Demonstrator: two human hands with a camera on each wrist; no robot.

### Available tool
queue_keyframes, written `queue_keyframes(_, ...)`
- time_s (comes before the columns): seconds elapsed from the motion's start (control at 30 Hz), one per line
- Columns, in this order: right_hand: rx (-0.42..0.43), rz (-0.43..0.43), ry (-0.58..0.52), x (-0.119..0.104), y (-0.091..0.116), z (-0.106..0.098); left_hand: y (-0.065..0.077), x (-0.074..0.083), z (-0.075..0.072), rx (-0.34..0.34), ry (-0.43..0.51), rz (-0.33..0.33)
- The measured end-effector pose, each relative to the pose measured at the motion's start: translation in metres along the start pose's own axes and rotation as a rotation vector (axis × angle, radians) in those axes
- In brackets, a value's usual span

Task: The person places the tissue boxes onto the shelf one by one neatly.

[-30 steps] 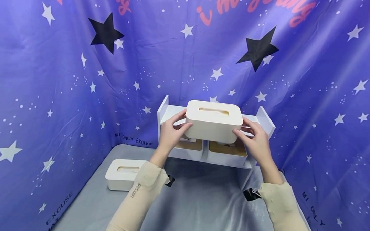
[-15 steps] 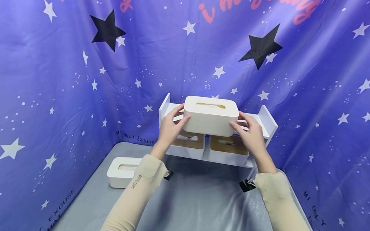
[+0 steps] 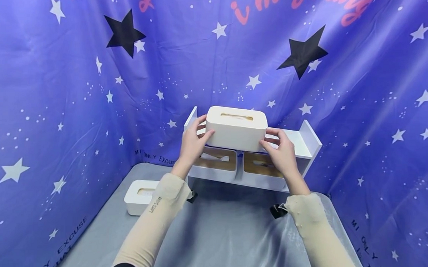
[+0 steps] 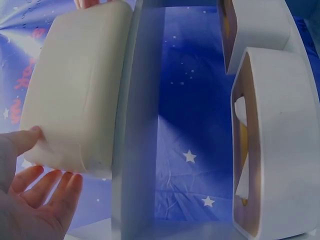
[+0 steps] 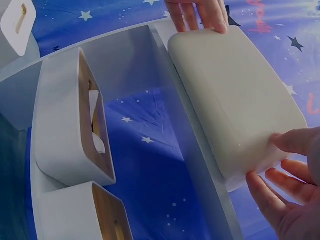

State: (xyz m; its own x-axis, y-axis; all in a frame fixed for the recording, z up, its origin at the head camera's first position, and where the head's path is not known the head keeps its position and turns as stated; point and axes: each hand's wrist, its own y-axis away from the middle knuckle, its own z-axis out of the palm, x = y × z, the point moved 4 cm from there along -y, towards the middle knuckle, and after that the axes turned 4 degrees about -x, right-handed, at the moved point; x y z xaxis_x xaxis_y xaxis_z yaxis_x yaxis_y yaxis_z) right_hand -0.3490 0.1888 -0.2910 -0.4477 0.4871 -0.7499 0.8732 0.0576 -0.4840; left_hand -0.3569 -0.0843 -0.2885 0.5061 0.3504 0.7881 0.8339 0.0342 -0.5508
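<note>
A white tissue box (image 3: 236, 136) with a slot in its lid is at the upper board of a white shelf (image 3: 296, 145). My left hand (image 3: 192, 146) grips its left end, thumb on the front face. At the other end, my right hand (image 3: 282, 152) holds it the same way. Both wrist views show the box's underside edge right at the board; I cannot tell whether it bears fully on it. On the lower board sit two white tissue boxes with wooden lids, the left one (image 3: 214, 174) with tissue poking out, the right one (image 3: 258, 180) partly behind my right hand.
Another all-white tissue box (image 3: 135, 207) stands on the grey cloth-covered table (image 3: 231, 230) at the left, partly hidden by my left sleeve. The shelf's raised side panels (image 3: 310, 138) flank its top. A purple star-printed curtain (image 3: 217, 62) encloses the table.
Both hands have carried the white tissue box left and up over the shelf's upper board. More of the two wooden-lidded boxes below now shows.
</note>
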Motion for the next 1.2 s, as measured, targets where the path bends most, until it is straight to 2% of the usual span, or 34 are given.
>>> queue_keyframes(0.47, -0.023, 0.022, -0.012, -0.004, -0.009, 0.018, -0.005, 0.003, -0.009, 0.070, -0.093, -0.047)
queue_keyframes(0.57, -0.030, 0.012, -0.015, -0.006, -0.009, 0.021, -0.005, 0.004, -0.011, 0.046, -0.111, -0.063)
queue_keyframes(0.8, -0.049, 0.005, -0.050, -0.011, -0.009, 0.027, -0.007, 0.005, -0.013, -0.063, -0.123, -0.095)
queue_keyframes(1.0, -0.091, -0.004, -0.090, -0.014, -0.009, 0.033, -0.009, 0.001, -0.014, -0.091, -0.122, -0.115)
queue_keyframes(1.2, -0.119, -0.026, -0.079, -0.014, -0.008, 0.037, -0.008, 0.000, -0.014, -0.101, -0.128, -0.122)
